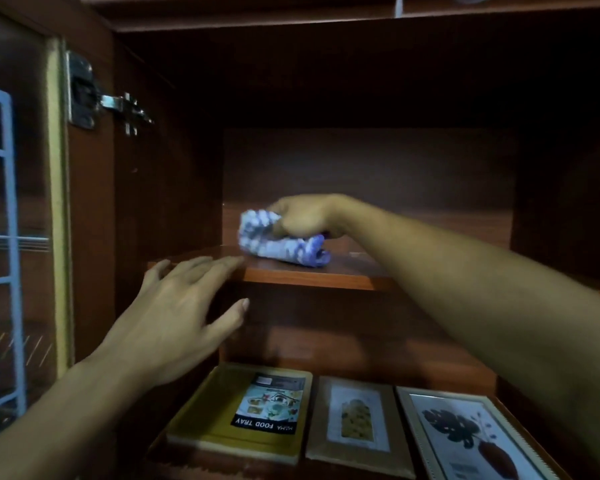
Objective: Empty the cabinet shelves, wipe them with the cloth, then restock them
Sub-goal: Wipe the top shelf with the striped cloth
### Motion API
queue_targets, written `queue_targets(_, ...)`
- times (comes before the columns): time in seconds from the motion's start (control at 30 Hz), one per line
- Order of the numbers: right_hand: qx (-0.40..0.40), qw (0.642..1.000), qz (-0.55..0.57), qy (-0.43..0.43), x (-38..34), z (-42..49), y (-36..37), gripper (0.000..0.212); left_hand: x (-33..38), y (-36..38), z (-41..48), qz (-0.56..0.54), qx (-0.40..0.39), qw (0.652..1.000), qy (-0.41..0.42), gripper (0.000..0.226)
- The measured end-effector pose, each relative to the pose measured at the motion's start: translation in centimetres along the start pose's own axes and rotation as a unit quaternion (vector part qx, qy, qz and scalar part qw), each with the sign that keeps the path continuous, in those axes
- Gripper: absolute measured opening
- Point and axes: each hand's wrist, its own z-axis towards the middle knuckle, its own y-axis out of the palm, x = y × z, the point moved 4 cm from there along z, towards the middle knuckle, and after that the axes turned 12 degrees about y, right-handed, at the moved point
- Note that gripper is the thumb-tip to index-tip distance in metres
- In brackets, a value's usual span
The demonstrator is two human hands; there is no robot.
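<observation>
your right hand (302, 216), arm stretched deep into the cabinet, grips the bunched blue-and-white patterned cloth (278, 242) against the brown wooden shelf (312, 277). your left hand (177, 317) hangs spread and relaxed, fingertips at the shelf's front edge, holding nothing.

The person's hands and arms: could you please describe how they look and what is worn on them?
The left hand and right hand are bare: no gloves, rings, watch or bracelets show. No sleeve is in view on either side, right to the frame edge. The left thumbnail looks unpainted.
</observation>
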Motion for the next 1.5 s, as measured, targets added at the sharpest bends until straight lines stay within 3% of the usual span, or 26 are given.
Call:
queue_targets(0.07,-0.085,0.972,0.214,-0.056,-2.1,-1.0,-0.5,0.018,-0.3,0.2,-0.6,0.003,-0.011,1.0,0.006,0.07)
queue_targets(0.1,-0.092,0.962,0.247,-0.067,-2.5,-1.2,-1.3,0.018,-0.4,0.1,-0.7,0.004,-0.019,1.0,0.01,0.072)
queue_targets(0.13,-0.064,0.969,0.229,-0.068,-2.5,-0.9,-2.2,0.019,-0.4,0.0,-0.9,0.003,-0.027,1.0,0.011,0.075)
queue_targets(0.2,0.046,0.995,0.085,-0.04,-1.8,0.0,-3.9,0.02,-0.2,-0.4,-1.0,0.0,-0.04,0.999,0.01,0.081)
queue_targets(0.3,0.154,0.977,-0.145,0.043,-0.6,-0.5,-4.7,0.023,0.2,-1.0,-1.4,-0.004,-0.055,0.998,0.005,0.084)
queue_targets(0.43,0.078,0.964,-0.234,0.104,-0.7,-1.3,-1.9,0.036,0.1,-0.4,-2.3,-0.005,-0.079,0.997,0.014,0.086)
queue_targets(0.53,0.038,0.96,-0.265,0.079,-1.7,0.0,0.9,0.035,-0.1,0.4,-3.0,-0.007,-0.099,0.995,0.022,0.086)
queue_targets(0.6,0.053,0.977,-0.205,0.004,-4.1,1.1,1.8,0.026,-0.3,0.7,-3.3,-0.011,-0.096,0.995,0.025,0.084)
queue_targets(0.67,0.025,0.996,-0.061,-0.06,-7.0,1.2,2.3,0.015,-0.4,1.2,-3.5,-0.01,-0.087,0.996,0.03,0.081)
queue_targets(0.77,-0.093,0.971,0.201,-0.09,-9.2,0.3,1.5,0.011,-0.3,1.5,-3.7,0.002,-0.065,0.997,0.044,0.073)
queue_targets(0.83,-0.095,0.957,0.26,-0.082,-9.0,0.4,-0.3,0.017,-0.2,1.0,-3.8,0.004,-0.052,0.998,0.047,0.067)
queue_targets(0.9,-0.047,0.959,0.272,-0.071,-8.3,0.8,-2.2,0.022,-0.4,0.4,-3.7,0.007,-0.035,0.998,0.048,0.067)
queue_targets(1.0,0.072,0.976,0.206,0.02,-5.8,3.1,-3.7,0.014,-0.9,-0.3,-3.8,0.025,-0.022,0.999,0.042,0.069)
queue_targets(1.1,0.158,0.982,-0.062,0.077,-4.6,4.6,-3.3,0.034,-1.1,-0.6,-3.5,0.05,-0.038,0.997,0.043,0.071)
queue_targets(1.2,0.078,0.982,-0.143,0.1,-4.9,4.5,-0.5,0.038,-1.2,0.0,-3.4,0.042,-0.042,0.997,0.05,0.072)
queue_targets(1.37,-0.031,0.986,-0.157,0.052,-7.0,5.0,4.0,0.046,-1.0,0.6,-3.5,0.044,-0.048,0.996,0.057,0.072)
queue_targets(1.5,-0.065,0.993,-0.101,-0.01,-8.2,4.9,3.4,0.027,-1.3,1.0,-3.4,0.052,-0.04,0.996,0.056,0.073)
